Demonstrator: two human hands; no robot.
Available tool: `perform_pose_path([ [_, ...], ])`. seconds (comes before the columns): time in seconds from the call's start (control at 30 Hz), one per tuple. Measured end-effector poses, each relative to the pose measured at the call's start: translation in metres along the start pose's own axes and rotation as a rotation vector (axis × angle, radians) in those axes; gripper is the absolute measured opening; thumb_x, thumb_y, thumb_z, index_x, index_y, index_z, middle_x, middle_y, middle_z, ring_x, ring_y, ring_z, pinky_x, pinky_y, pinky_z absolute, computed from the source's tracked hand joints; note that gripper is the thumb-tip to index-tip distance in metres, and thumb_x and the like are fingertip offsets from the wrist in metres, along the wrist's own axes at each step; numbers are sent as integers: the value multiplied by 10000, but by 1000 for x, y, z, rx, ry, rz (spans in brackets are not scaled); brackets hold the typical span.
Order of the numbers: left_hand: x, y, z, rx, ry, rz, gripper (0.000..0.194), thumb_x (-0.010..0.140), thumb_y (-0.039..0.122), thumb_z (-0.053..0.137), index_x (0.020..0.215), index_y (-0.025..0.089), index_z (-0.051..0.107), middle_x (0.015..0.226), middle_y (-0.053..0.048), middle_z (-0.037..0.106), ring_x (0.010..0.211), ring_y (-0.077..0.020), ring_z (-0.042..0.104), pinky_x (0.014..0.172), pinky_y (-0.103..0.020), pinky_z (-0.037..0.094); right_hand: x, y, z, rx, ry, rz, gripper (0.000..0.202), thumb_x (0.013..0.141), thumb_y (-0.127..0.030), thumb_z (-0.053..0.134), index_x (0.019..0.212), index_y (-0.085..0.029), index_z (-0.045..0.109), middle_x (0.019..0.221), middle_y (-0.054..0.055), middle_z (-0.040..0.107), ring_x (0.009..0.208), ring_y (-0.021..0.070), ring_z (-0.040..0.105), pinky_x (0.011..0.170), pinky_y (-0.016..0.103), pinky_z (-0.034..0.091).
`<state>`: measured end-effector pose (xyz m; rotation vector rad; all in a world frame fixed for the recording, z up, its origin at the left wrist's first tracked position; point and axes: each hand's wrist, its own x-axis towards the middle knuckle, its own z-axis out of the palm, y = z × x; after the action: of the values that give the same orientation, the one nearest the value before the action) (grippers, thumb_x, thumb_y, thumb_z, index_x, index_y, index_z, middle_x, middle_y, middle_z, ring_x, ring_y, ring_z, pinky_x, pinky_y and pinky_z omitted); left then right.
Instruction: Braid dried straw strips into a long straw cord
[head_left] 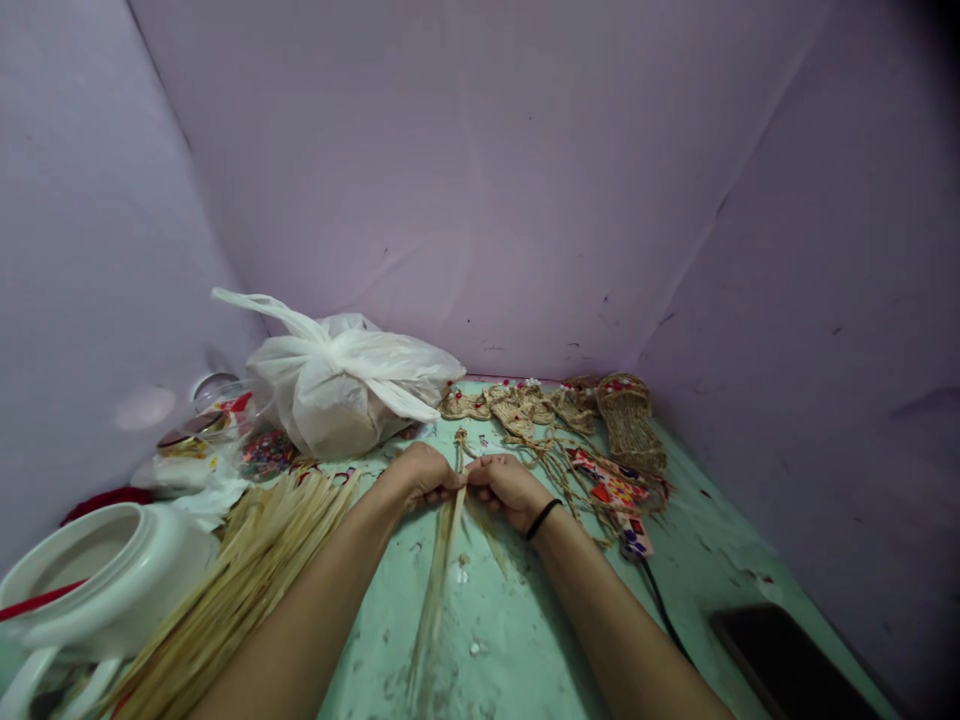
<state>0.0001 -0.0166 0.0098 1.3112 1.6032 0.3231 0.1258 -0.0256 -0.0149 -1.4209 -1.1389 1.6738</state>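
Observation:
My left hand [426,474] and my right hand [510,488] meet over the middle of the table, thumbs and fingers pinched on strips of dried plant fibre [447,560]. The pale strips trail down from my fingers toward the front. Beyond my fingertips a short, narrow twisted or braided length [461,445] ends in a small loop or knot on the table. Some loose fibre [491,535] hangs below my right hand, which wears a black band [544,519] at the wrist. How the strips cross between my fingertips is too small to make out.
Left are a bundle of dry strips [255,570], a white pot [112,570] and a tied white plastic bag [345,380]. At the back lie woven pieces with beads [525,405] and a woven roll [631,425]. Right are a floral-covered corded tool [615,490] and a dark phone [795,660].

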Motion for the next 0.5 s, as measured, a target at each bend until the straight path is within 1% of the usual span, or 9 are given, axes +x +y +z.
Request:
perform_pose_path([
  [0.07, -2, 2, 1, 9, 71, 40, 224, 550, 205, 627, 459, 145, 432, 299, 56, 342, 301, -52, 279, 341, -192, 187, 0, -1, -1, 25, -21, 10, 67, 550, -79, 451, 520, -128, 485, 344, -72, 338, 308, 27, 239, 310, 161, 133],
  [0.13, -3, 2, 2, -27, 81, 61, 190, 543, 194, 640, 514, 145, 459, 298, 64, 355, 301, -56, 299, 345, -185, 194, -1, -1, -2, 43, -36, 16, 60, 550, -86, 447, 530, -131, 481, 344, -73, 334, 307, 27, 234, 312, 161, 126],
  [0.17, -3, 2, 2, -56, 57, 60, 170, 553, 195, 634, 541, 146, 471, 301, 67, 364, 295, -56, 302, 344, -182, 193, -1, -1, -2, 47, -35, 20, 57, 549, -89, 447, 536, -133, 481, 344, -72, 336, 308, 28, 235, 313, 161, 122],
  [0.23, -1, 0, 3, -121, -28, 36, 136, 592, 209, 603, 570, 146, 484, 312, 68, 379, 281, -51, 295, 337, -175, 183, 0, -1, -3, 50, -35, 24, 59, 543, -90, 444, 541, -135, 482, 345, -69, 345, 309, 30, 239, 315, 162, 117],
  [0.33, 2, -2, 4, -196, -171, 14, 148, 634, 215, 556, 536, 128, 486, 368, 37, 445, 294, -44, 326, 325, -172, 197, 1, 0, -3, 77, -76, 20, 75, 529, -81, 421, 513, -138, 466, 348, -65, 343, 311, 31, 232, 320, 166, 107],
  [0.4, 3, -3, 4, -196, -183, -4, 165, 632, 210, 548, 510, 114, 492, 391, 21, 461, 307, -43, 345, 321, -174, 214, 1, 1, -3, 67, -98, 21, 86, 529, -77, 415, 481, -138, 452, 343, -63, 334, 309, 29, 214, 326, 172, 103],
  [0.5, 4, -4, 3, -144, -116, -33, 116, 590, 176, 545, 503, 110, 508, 365, 35, 420, 292, -40, 312, 307, -176, 190, 2, 3, 0, 0, -43, 20, 107, 541, -81, 435, 452, -135, 463, 335, -53, 353, 307, 36, 226, 334, 186, 117],
])
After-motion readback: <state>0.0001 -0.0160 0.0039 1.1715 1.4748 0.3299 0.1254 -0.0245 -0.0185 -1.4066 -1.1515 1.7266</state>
